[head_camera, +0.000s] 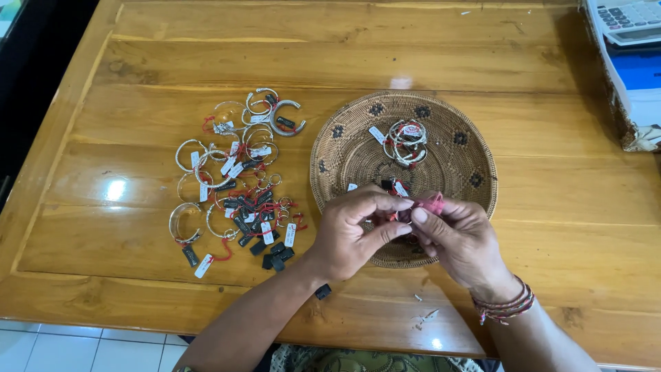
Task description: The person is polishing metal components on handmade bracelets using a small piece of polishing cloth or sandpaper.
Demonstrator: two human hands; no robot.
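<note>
Two hands pinching together: we are gripping a red thread [432, 203] between left hand [354, 231] and right hand [458, 238], over the woven basket's [475, 162] six o'clock rim; silver bangles [234, 172] lying at nine o'clock.

I see the woven basket [468, 148] at the table's [344, 48] centre, bangles [406, 141] in it, a heap of tagged bracelets [237, 176] to its left, a calculator [628, 19] far right behind

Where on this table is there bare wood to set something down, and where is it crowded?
Bare wood runs along the far edge of the table beyond the woven basket, and right of the basket. Crowded: the bracelet pile left of the basket, and its near rim, where the left hand and right hand meet.
</note>
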